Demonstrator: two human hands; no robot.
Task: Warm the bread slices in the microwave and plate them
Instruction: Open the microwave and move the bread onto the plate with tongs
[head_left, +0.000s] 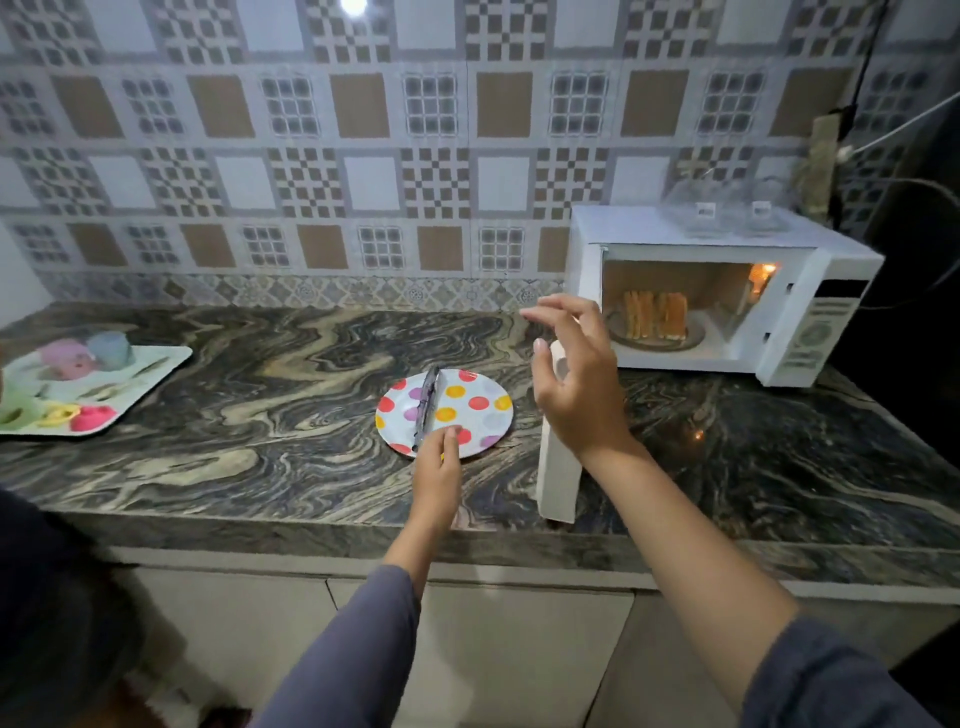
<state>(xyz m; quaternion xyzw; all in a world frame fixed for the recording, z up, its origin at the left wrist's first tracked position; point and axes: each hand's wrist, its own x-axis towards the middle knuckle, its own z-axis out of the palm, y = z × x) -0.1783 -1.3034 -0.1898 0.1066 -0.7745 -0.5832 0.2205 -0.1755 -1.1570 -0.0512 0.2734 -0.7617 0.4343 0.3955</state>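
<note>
Microwave (628, 228): white, standing at the back right of the tabletop (291, 374) against the tiled wall; control panel on its right side, interior lamp lit. Its door (558, 467) is swung fully open on the left hinge, edge-on toward the viewer. Bread slices (655, 314): golden-brown, standing on edge, packed side by side in a row on the glass turntable (693, 338) inside the cavity. Plate (498, 423): round, white with red, yellow and purple dots, lying flat on the tabletop, left of the open door; a dark utensil (428, 405) lies across its left half.
</note>
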